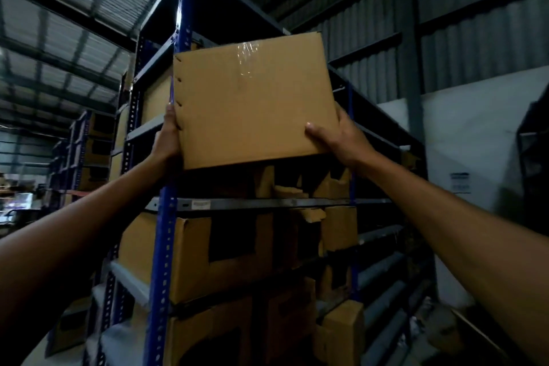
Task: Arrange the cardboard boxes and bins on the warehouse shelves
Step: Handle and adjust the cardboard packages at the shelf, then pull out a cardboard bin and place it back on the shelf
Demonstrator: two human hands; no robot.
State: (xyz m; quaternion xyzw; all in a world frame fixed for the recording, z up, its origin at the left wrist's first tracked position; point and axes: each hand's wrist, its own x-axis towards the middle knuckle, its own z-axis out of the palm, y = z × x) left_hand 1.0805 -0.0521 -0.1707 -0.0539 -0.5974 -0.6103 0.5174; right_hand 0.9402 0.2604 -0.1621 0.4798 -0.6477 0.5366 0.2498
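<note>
Both my hands clamp a smooth, rectangular cardboard box [252, 98], left hand [168, 140] on its left edge, right hand [338, 137] at its lower right corner, raised before the blue steel rack [166, 217], glossy tape on top.

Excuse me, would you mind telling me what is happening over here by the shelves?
A person is lifting a taped-shut cardboard box with both bare hands in front of a tall rack with blue posts. The left hand grips the box's left edge and the right hand grips its lower right corner. The box is up at an upper shelf level, but it is unclear whether it rests on anything yet. The shelves below hold cardboard bins with cut-out fronts.
</note>
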